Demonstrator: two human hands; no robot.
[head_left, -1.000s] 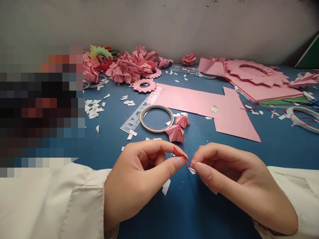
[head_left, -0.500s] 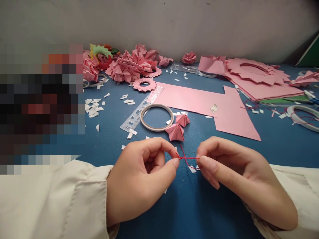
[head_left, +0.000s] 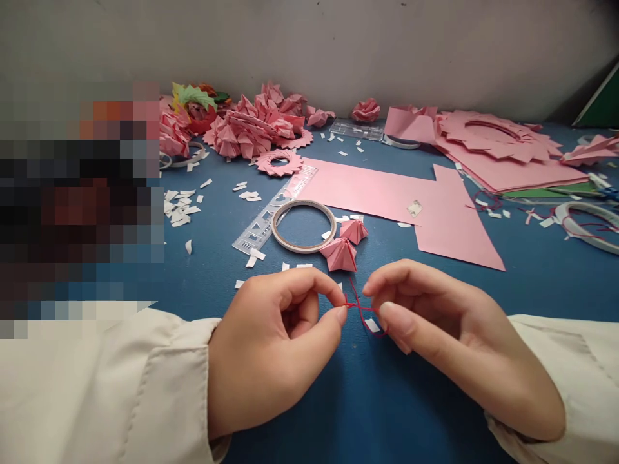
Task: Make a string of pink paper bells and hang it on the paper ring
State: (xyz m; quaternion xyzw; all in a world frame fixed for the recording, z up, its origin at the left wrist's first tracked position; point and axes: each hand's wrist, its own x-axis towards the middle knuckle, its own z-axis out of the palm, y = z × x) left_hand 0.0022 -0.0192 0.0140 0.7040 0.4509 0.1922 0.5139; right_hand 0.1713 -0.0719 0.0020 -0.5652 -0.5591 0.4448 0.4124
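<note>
A thin red thread stretches and crosses itself in a loop between my two hands. My left hand pinches one part of it between thumb and index fingertip. On the other side, my right hand has the thread against its thumb, with the index finger lifted a little away. Just beyond the thread stand two small folded pink paper pieces, one behind the other. The nearer one touches a roll of narrow tape lying flat.
A clear stencil ruler lies under the tape roll, beside cut pink paper. Folded pink pieces are heaped at the back left. White paper scraps are scattered about. A larger pink ring and another tape roll lie right.
My right hand has come slightly left, closer to my left hand, and its index finger has lifted off the thumb. My left hand keeps its pinch in place.
</note>
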